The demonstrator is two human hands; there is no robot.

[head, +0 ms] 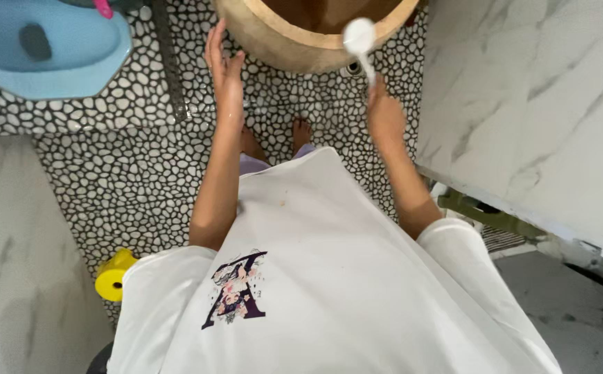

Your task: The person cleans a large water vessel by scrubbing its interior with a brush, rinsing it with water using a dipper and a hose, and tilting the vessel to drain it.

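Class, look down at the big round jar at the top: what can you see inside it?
Inside the jar only a dark brown inner surface shows. The ladle, held by the right hand, covers part of the rim, and the picture's edge cuts off the rest.

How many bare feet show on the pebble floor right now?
2. One foot lies just beside the left forearm; the other foot sits between the arms, below the big round tub. The shirt hides the heels of both.
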